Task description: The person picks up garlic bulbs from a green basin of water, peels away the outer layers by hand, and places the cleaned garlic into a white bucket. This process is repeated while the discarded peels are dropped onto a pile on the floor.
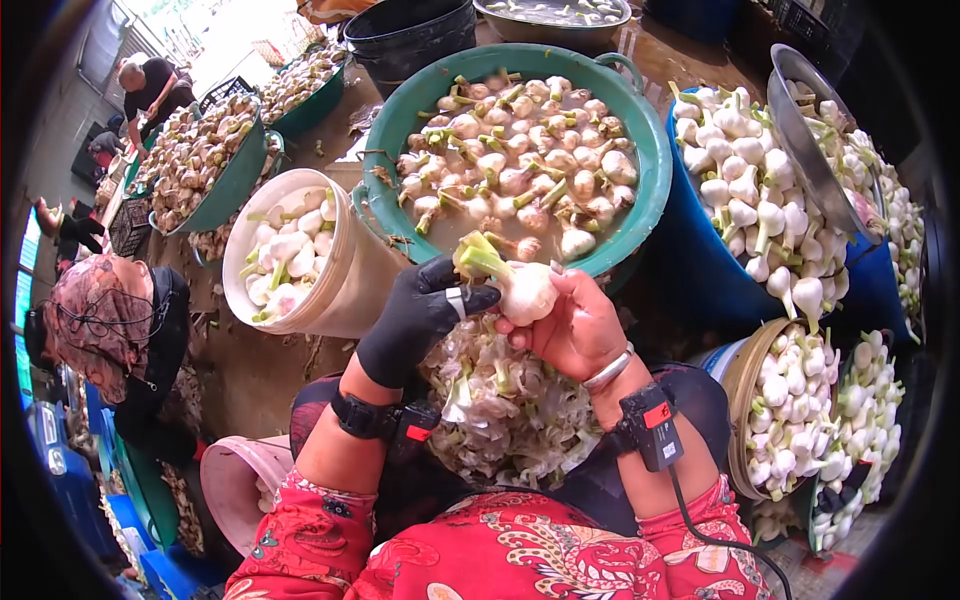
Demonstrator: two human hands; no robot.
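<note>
Between both hands is a garlic bulb (pixel 527 290) with a short green stem stub. My left hand (pixel 425 312), in a black glove with a pale ring-like band on one finger, grips it near the stem. My right hand (pixel 578 325), bare, pinches the bulb's other side with thumb and fingers. Just beyond is a green tub (pixel 650 165) of murky water with many unpeeled garlic bulbs (pixel 515 182) floating in it. Below my hands, a heap of garlic skins (pixel 510 410) lies in my lap area.
A white bucket (pixel 340 260) of peeled garlic stands left, a pink bucket (pixel 225 490) nearer me. At right are a heaped blue tub (pixel 690 240) and a tilted bucket (pixel 735 420) of garlic. A metal basin (pixel 810 130) leans there. Other people (pixel 110 320) sit at left.
</note>
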